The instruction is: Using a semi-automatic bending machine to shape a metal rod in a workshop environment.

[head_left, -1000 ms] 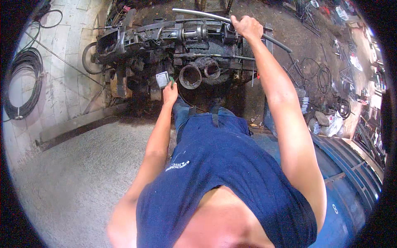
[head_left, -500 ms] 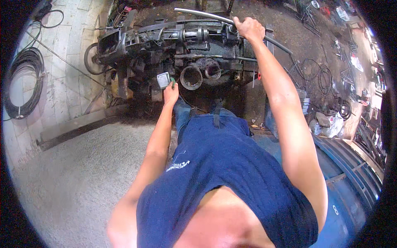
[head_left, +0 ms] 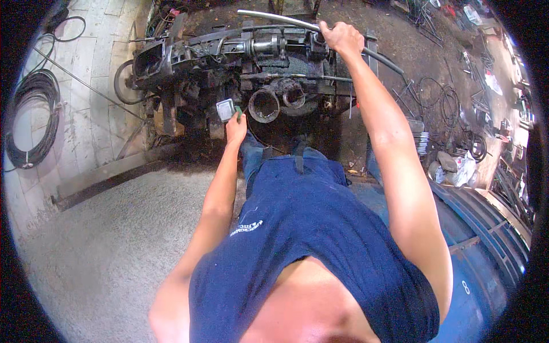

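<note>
My right hand (head_left: pixel 344 39) is closed round a long metal rod (head_left: pixel 280 19) at the far side of a dark, greasy machine (head_left: pixel 197 60). The rod's bright end points left, and its darker end (head_left: pixel 384 62) sticks out to the right of the hand. On the near side of the machine, my left hand (head_left: pixel 237 128) has its fingers closed on a small green piece (head_left: pixel 238 114). Just left of that sits a square, pale grey box (head_left: pixel 225 110). What the green piece belongs to cannot be made out. A shiny metal cylinder (head_left: pixel 266 46) lies across the machine's top.
Two round, open-mouthed parts, a larger one (head_left: pixel 264 106) and a smaller one (head_left: pixel 294 96), face me below the machine. A black cable coil (head_left: pixel 34 117) hangs at the left wall. Rods and wires (head_left: pixel 443 100) litter the floor at right. A blue drum (head_left: pixel 457 274) stands close at my right.
My right hand and the rod have shifted very slightly left and away from me. My left hand stays at the green piece.
</note>
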Motion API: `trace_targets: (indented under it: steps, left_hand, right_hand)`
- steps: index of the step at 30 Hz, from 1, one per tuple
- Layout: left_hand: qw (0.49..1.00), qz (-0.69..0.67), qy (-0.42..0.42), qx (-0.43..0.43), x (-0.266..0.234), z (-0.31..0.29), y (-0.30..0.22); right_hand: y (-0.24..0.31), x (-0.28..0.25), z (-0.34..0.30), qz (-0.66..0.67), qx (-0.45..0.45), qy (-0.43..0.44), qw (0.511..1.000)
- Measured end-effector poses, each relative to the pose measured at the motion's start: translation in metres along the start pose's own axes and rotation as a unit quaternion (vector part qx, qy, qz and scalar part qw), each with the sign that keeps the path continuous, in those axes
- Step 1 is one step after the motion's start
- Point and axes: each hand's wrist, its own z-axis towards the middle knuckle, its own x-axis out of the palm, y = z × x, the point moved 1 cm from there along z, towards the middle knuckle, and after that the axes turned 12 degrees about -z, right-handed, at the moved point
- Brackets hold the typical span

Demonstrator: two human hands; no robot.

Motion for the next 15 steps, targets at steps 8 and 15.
trace_targets:
  steps: [8, 15]
  left_hand:
    - [1.000, -0.002, 0.006, -0.006, -0.003, 0.000, -0.010]
    - [0.999, 0.035, -0.024, 0.011, -0.001, -0.006, -0.014]
  right_hand:
    - [-0.004, -0.001, 0.005, 0.005, 0.003, 0.008, 1.000]
    - [0.005, -0.002, 0.004, -0.016, -0.008, 0.008, 1.000]
